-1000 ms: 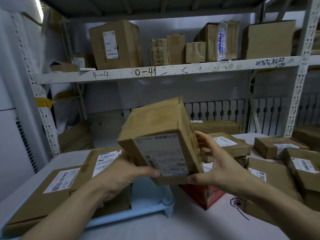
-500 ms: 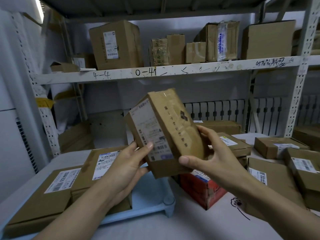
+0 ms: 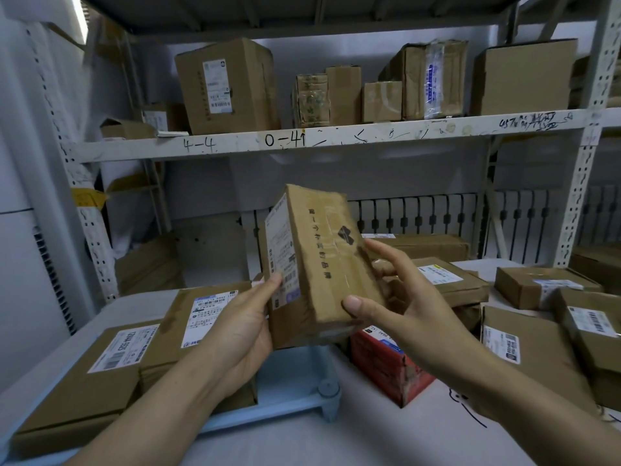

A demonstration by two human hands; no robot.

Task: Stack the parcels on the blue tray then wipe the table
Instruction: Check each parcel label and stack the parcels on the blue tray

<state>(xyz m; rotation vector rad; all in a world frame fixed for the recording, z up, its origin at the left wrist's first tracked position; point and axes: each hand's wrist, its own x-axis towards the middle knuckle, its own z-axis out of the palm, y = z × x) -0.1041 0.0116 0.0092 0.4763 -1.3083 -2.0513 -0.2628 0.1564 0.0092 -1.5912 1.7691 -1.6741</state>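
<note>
While I watch through the head camera, the far left of the white desk (image 3: 302, 442) carries a pale blue plastic tray (image 3: 295, 375) with two flat brown cardboard parcels on it: a wide one with a white barcode label (image 3: 84, 381) at the left edge, and a second labelled one (image 3: 188, 317) lying partly over it. Just right of those, my left hand (image 3: 240, 326) cups the lower left side of a tall brown cardboard parcel (image 3: 322, 264), thumb pressed on its white shipping label. That parcel is lifted clear above the tray's right end, stood nearly on end and tilted, with a taped face bearing dark printed characters turned toward me. My right hand (image 3: 400, 307) grips its right side, thumb on the front face near the bottom, fingers curled around behind. Below that hand a red cardboard box (image 3: 386, 364) sits on the desk beside the tray's corner. Further right, several more brown labelled parcels (image 3: 534, 351) lie heaped on the desk.
</note>
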